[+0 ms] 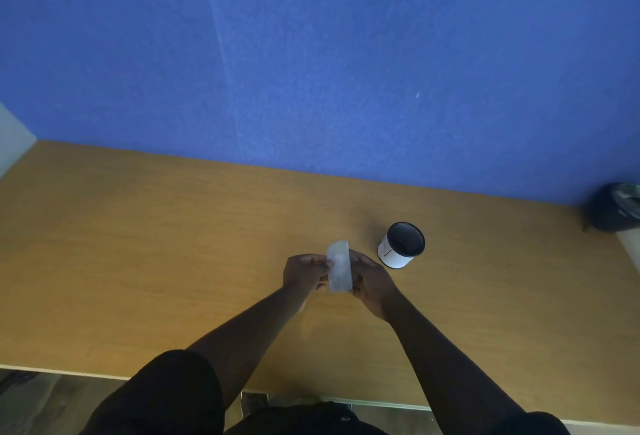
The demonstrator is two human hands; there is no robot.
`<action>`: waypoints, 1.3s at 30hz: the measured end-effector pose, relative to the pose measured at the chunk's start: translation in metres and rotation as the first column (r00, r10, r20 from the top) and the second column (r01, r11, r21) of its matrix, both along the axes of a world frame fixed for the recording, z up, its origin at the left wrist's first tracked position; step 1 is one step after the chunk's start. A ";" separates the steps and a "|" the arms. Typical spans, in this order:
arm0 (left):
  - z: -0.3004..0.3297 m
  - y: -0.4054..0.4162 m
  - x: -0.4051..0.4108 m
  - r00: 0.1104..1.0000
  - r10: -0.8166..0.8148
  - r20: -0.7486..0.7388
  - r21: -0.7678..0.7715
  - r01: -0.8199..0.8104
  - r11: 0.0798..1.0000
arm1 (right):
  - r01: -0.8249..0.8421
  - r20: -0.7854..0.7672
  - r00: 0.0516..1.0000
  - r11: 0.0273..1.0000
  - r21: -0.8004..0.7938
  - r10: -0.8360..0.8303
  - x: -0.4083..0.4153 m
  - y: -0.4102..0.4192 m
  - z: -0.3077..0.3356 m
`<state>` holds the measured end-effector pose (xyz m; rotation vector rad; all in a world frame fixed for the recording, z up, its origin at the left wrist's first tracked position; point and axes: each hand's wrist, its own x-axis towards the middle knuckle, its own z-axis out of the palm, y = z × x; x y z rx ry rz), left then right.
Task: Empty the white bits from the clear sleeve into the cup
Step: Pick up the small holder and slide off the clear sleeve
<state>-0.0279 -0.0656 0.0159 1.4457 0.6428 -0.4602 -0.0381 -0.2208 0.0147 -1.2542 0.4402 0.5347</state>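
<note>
While both forearms reach out over the wooden surface (138, 244), the two hands meet at its middle, head view only. Left hand (304, 272): fingers curled onto the left edge of the clear sleeve (339, 268), grip closed on it. Right hand (370, 282): fingers wrapped around the sleeve's right edge and lower end, grip likewise closed on it. Sleeve stands roughly upright between the two hands, raised off the surface. It looks cloudy white; individual bits inside are too blurred to pick out. Cup (401, 245): white outside, dark inside, upright on the surface, mouth open, near the right hand, up and to its right, not touching it. Blue wall (311, 54) behind.
</note>
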 end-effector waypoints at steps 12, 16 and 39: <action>0.009 -0.013 0.012 0.980 0.186 -0.077 -0.163 -0.196 0.967 | -0.036 0.099 0.994 0.982 -0.188 0.055 0.008 -0.002 0.032; 0.010 -0.007 0.013 0.976 0.199 -0.088 -0.286 -0.216 0.934 | -0.056 0.187 0.972 0.913 -0.403 0.142 0.011 0.008 0.030; 0.012 0.009 0.024 0.987 0.149 -0.057 -0.261 -0.159 0.952 | 0.042 0.402 0.826 0.668 -0.743 0.395 0.008 0.032 0.033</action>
